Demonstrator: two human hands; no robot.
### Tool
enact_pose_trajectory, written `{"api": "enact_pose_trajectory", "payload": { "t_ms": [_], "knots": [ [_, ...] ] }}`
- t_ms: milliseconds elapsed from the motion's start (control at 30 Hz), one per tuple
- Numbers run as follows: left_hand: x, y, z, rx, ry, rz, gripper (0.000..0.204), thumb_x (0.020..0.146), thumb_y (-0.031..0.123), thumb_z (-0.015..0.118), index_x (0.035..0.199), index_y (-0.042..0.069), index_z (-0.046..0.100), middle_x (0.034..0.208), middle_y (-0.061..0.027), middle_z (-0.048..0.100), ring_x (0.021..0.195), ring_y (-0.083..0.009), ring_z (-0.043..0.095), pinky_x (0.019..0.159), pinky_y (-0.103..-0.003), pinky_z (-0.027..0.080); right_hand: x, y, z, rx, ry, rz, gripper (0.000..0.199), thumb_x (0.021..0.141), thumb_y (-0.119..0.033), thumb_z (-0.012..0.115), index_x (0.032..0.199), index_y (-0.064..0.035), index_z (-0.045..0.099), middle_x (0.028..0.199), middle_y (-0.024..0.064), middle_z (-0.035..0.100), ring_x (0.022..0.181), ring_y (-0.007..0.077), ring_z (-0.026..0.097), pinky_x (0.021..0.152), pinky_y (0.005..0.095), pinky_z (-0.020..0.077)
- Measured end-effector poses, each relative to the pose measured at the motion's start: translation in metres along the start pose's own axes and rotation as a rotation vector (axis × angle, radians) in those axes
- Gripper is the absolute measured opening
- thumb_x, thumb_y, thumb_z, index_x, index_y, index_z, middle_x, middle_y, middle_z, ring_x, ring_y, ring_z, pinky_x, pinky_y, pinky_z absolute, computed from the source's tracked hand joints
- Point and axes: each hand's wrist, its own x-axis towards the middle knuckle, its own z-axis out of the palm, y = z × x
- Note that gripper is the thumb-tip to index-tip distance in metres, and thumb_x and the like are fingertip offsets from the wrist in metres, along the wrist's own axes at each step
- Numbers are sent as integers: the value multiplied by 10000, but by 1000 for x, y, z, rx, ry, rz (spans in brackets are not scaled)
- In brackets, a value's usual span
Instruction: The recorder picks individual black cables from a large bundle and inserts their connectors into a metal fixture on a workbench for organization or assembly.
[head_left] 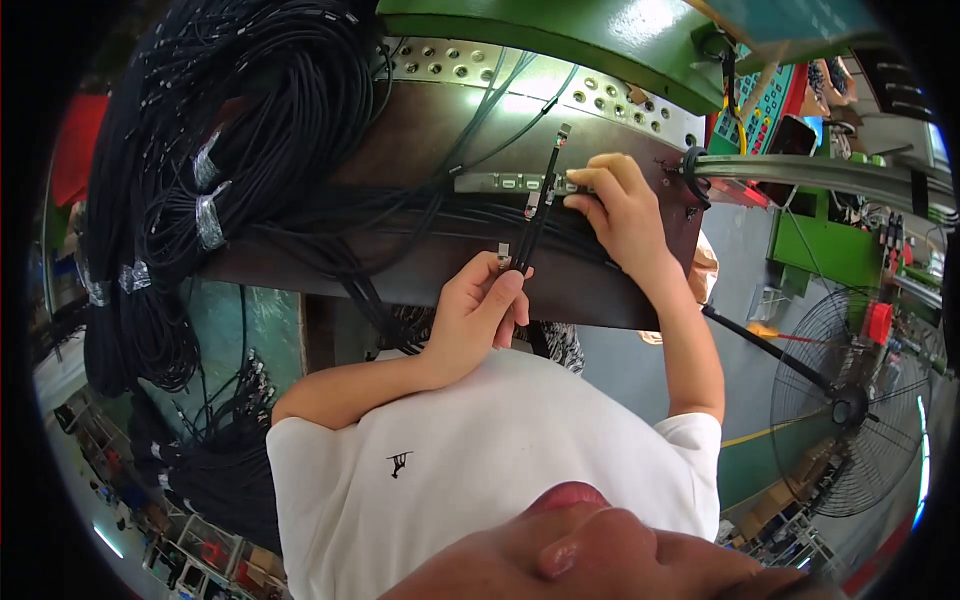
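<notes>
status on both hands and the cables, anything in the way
Left hand holding black cables. Right hand fingertips at metal strip, grip unclear. Other cables lying across bench, close by.

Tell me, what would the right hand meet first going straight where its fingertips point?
The right hand would probably meet the slotted metal strip first; depth is unclear, so they may be touching.

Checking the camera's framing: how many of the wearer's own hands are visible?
2: left hand, holding black cables; right hand, at the right end of the metal strip.
</notes>
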Motion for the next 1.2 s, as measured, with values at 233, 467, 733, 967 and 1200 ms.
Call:
{"api": "enact_pose_trajectory", "payload": {
  "t_ms": [233,467,733,967,1200],
  "knots": [
    [2,2,-9,-48,-12,-64,212,995,247,482,1031,41,516,738,-40,602,477,-39,474,434,-182,370,2,-22,2,-166,72,-57,442,709,-131,760,1091,-65,549,977,91,562,886,307,552,765,390,465],
    [-7,7,-15,-34,79,60,197,991,210,489,1011,19,531,819,-72,646,647,-92,582,614,-212,470,18,-35,23,-212,206,-257,241,726,-40,684,962,-64,638,913,60,585,844,247,571,707,354,478],
    [-16,17,-30,-74,-28,-2,195,982,179,505,993,-7,562,787,-77,630,641,-95,552,634,-221,461,36,-56,24,13,-88,-46,264,683,79,662,907,-58,638,870,84,583,806,275,572,677,359,481],
    [-17,21,-23,-78,-100,-129,185,973,168,519,945,-6,575,785,-66,630,636,-85,558,623,-219,466,34,-49,7,-112,139,-51,262,710,50,679,942,-59,629,899,85,619,791,293,596,677,366,492],
    [4,29,-22,-31,-107,-24,231,994,198,470,964,-11,565,836,-107,649,690,-125,597,665,-253,499,16,-38,22,23,171,30,177,730,5,690,868,-66,605,912,61,631,862,256,615,737,370,490]
  ]
}}
